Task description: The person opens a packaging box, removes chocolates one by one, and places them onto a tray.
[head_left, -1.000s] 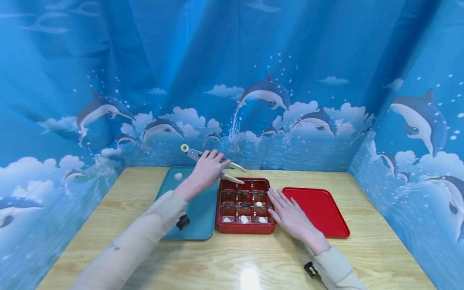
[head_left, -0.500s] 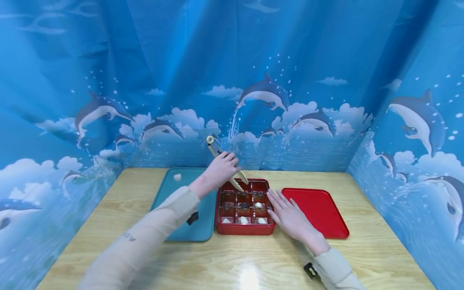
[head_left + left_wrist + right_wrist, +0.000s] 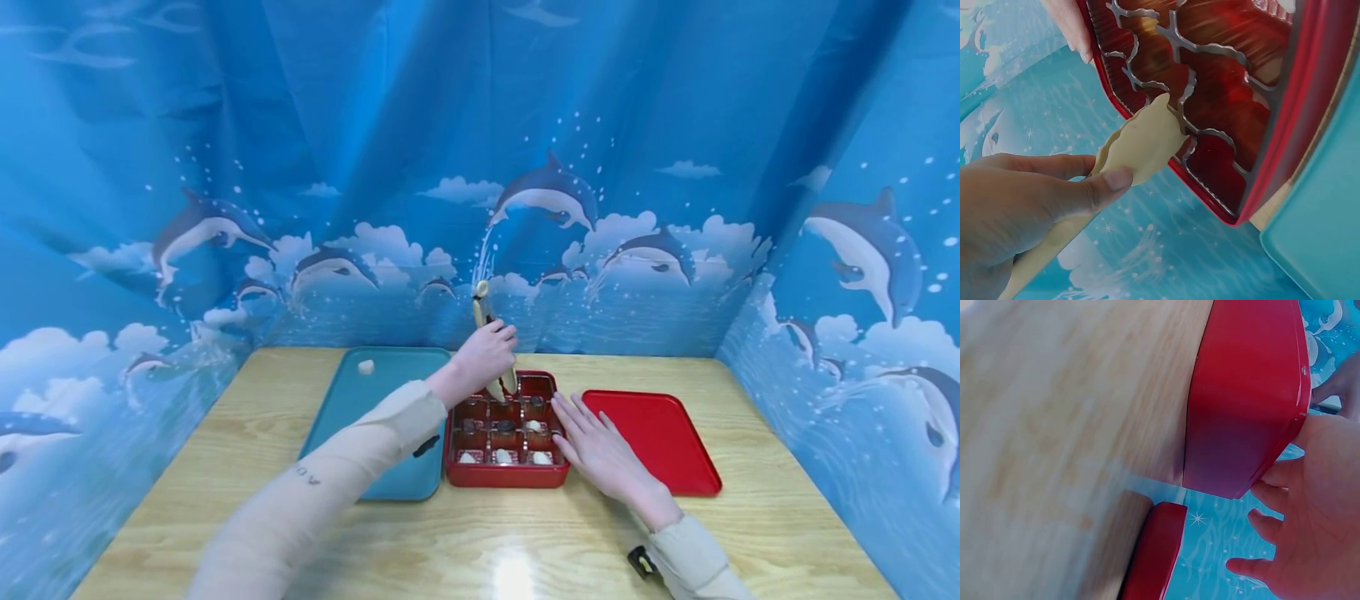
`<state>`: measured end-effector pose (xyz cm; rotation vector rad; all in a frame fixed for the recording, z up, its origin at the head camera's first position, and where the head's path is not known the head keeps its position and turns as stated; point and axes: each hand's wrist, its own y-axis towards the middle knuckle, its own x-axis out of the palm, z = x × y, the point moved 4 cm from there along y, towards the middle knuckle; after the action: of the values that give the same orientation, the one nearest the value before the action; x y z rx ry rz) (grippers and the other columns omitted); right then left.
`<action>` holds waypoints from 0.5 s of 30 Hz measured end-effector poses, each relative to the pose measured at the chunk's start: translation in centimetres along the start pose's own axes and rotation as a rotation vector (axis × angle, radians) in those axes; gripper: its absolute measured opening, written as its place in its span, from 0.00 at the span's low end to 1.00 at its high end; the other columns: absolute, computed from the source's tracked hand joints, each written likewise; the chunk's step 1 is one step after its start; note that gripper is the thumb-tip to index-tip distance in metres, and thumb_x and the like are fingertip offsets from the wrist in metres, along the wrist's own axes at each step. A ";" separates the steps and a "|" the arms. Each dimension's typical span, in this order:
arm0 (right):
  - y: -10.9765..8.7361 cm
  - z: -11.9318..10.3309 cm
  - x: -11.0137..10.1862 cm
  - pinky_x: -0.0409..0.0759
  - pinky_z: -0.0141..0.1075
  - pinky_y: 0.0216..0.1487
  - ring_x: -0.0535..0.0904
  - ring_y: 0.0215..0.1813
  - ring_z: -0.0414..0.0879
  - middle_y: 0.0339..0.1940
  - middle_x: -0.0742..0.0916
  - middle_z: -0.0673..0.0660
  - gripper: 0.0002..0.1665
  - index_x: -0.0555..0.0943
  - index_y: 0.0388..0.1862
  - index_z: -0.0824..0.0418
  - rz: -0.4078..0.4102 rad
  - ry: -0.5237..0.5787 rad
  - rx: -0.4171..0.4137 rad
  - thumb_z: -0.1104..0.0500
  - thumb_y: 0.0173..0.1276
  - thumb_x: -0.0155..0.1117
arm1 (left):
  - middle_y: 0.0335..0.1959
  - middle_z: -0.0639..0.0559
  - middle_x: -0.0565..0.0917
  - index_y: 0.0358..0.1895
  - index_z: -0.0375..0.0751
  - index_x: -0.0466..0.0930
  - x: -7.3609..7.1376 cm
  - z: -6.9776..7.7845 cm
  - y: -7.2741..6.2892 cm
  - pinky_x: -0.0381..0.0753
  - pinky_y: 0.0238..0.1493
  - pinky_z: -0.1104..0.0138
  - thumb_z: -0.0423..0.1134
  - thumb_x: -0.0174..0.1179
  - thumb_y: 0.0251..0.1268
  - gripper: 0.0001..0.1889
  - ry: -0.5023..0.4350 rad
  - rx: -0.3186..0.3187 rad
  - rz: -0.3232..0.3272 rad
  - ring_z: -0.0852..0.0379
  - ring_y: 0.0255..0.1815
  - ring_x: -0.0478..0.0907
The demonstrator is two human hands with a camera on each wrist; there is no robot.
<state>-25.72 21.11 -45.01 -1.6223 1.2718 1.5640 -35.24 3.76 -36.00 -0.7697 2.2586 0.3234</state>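
Note:
My left hand (image 3: 486, 357) grips a pair of cream-tipped tongs (image 3: 501, 388), held steeply over the back of a red box (image 3: 510, 475). In the left wrist view the thumb and a finger squeeze the tong heads (image 3: 1144, 140) at the box's back rim. Whether anything lies between the tips cannot be seen. Clear dividers split the box into compartments. White pieces (image 3: 503, 457) sit in the front row, and dark pieces (image 3: 505, 426) and another white one lie farther back. My right hand (image 3: 596, 442) rests against the box's right side with fingers extended.
A blue tray (image 3: 401, 483) lies left of the box, bearing one white piece (image 3: 366, 367) near its back. A red tray or lid (image 3: 667, 442) is on the wooden table (image 3: 450, 542) at the right. Behind hangs a dolphin-patterned curtain (image 3: 375, 167).
My left hand has moved right, swinging the tongs from nearly level to steeply downward over the box's back row. The tong tips have come closer together. My right hand stays at the box.

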 end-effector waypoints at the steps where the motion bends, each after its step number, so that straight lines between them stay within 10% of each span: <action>1: 0.0 0.0 0.0 0.60 0.65 0.72 0.57 0.80 0.62 0.80 0.66 0.60 0.37 0.62 0.80 0.63 0.002 0.001 -0.003 0.49 0.78 0.56 | 0.54 0.59 0.85 0.45 0.57 0.91 0.0 0.1 0.2 0.70 0.63 0.63 0.44 0.63 0.73 0.08 0.002 0.001 -0.013 0.56 0.59 0.74; 15: -0.1 0.2 0.2 0.59 0.66 0.73 0.56 0.81 0.62 0.81 0.65 0.60 0.37 0.61 0.80 0.63 -0.004 0.007 0.000 0.50 0.78 0.56 | 0.55 0.58 0.86 0.46 0.57 0.91 -0.3 0.4 -0.1 0.68 0.66 0.60 0.43 0.63 0.72 0.08 -0.028 -0.064 -0.011 0.55 0.60 0.74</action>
<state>-25.81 21.29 -45.27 -1.6308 1.2711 1.5569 -34.79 4.01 -36.08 -0.8060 2.2266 0.4005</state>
